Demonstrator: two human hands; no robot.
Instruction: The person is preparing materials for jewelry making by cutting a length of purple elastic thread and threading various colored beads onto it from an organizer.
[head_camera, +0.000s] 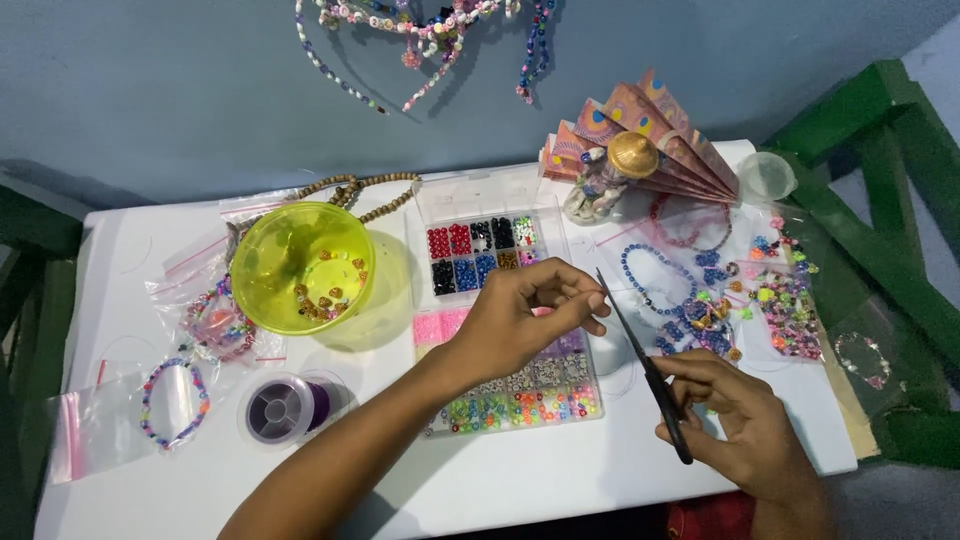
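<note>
A white table (150, 250) fills the view under a blue wall hung with bead strings (425, 30) at twelve o'clock. At ten o'clock of the table's middle sits a yellow-green bowl (300, 262) holding a few brown beads; beside it, at the centre, lies a clear compartment box of beads (480, 255), red, black and blue on top, pink and mixed colours lower down. A folded paper fan (655, 135) behind a small figure stands at one o'clock, with loose beads (790, 310) and a blue bracelet (650, 280) at three o'clock. Clear zip bags (100, 420) lie at eight o'clock, one under a multicoloured bracelet (175, 403); a spool of purple cord (285, 408) sits at seven.

The left hand (520, 315) hovers over the box, fingertips pinched together, seemingly on a thin thread too fine to see. The right hand (745, 425), at four o'clock, is closed around black scissors (645, 370), blades pointing toward eleven o'clock, their tip just beside the left fingertips.
</note>
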